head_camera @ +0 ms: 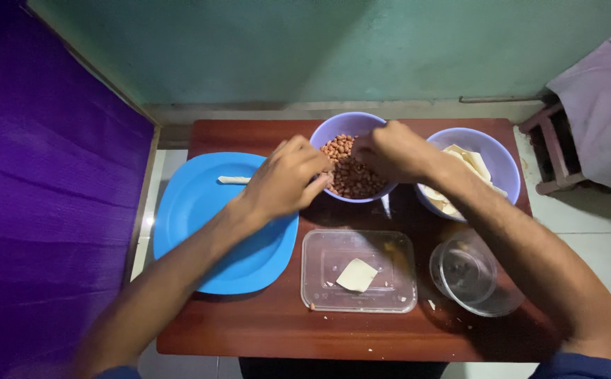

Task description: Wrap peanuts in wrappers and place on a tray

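- Both hands are held over the lavender bowl of peanuts (351, 175), which stands at the upper middle of the frame on the dark red table (263, 330).
- The left hand (288, 179) is kept at the bowl's left rim, fingers curled and thumb drawn towards them just beside the nuts; whether a nut is pinched cannot be told.
- The right hand (393, 151) is bent over the bowl's upper right rim with its fingertips bunched down towards the peanuts; what, if anything, is pinched there is hidden.
- For picking nuts, a light fingertip grip is judged best, with the bowl steadied by the other hand so it is not tipped or nudged.
- Few nuts are better lifted at once, as loose ones could be scattered over the table.
- The bowl is round and upright, mouth facing up, so no long axis is shown.
- A thin pale roll (234, 180) lies on the blue plate (200, 231) at centre left, its long axis running left to right.
- A second lavender bowl of pale wrappers (484, 158) stands at upper right; a clear rectangular container (319, 288) holding one pale square (357, 274) and a clear glass bowl (467, 274) lie nearer the lower edge.
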